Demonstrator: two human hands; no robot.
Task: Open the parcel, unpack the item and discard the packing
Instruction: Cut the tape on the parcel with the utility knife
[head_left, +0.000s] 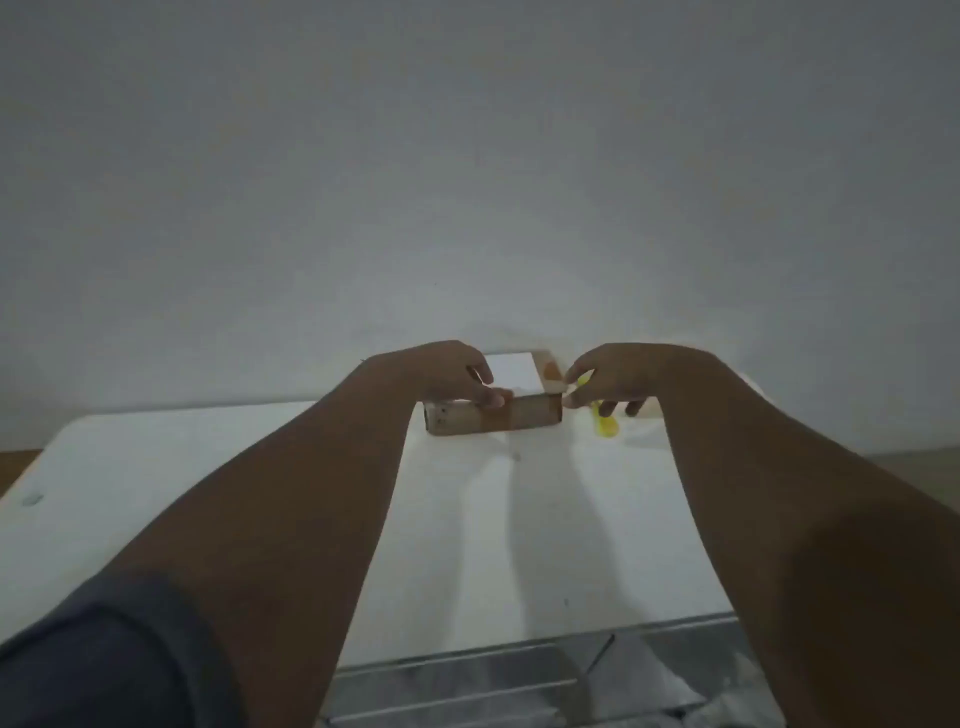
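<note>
parcel (493, 415) on white table (545, 519), grey wall (467, 156).

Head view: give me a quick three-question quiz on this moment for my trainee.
1. True or false: the cardboard box rests on the white table.
2. Which hand is next to the yellow tool? A) left B) right C) neither
3. Fill in: the left hand presses on the box's ____ edge.

Key:
1. True.
2. B. The right hand has its fingers around the tool at the box's right end, where a flap stands open.
3. Top. Its fingertips sit on the upper front edge, near the middle.
</note>
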